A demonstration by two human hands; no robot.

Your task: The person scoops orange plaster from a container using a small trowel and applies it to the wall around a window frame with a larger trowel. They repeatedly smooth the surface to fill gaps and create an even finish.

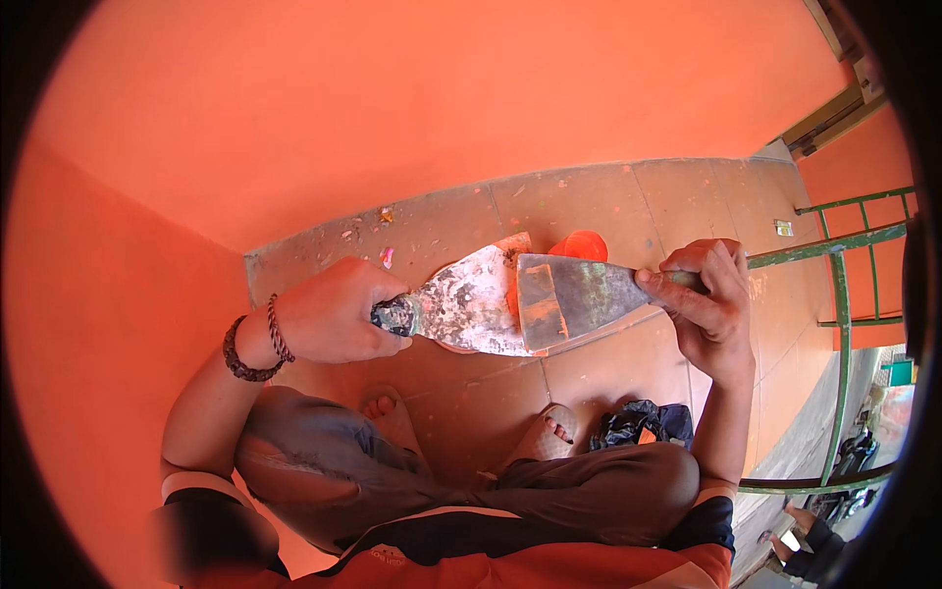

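My left hand (339, 309) is closed round the dark, blotched handle of a wide putty knife (461, 304), its blade crusted with whitish and dark residue. In my right hand (711, 304) is a second putty knife (599, 294), pinched at the handle by thumb and fingers. Its grey blade carries an orange smear near the broad edge. The two blades point at each other in front of me, and the right one overlaps the end of the left one. Orange paste shows where they meet. Partly hidden behind the blades, a bright orange round object (581, 245) sits on the floor.
Orange walls (442, 98) rise ahead and at left. Small scraps (387, 257) lie on the tiled floor (579, 201). A black plastic bag (638, 424) is beside my sandalled foot (549, 432). Green metal framing (841, 363) stands at right, with another person (814, 550) partly visible beyond it.
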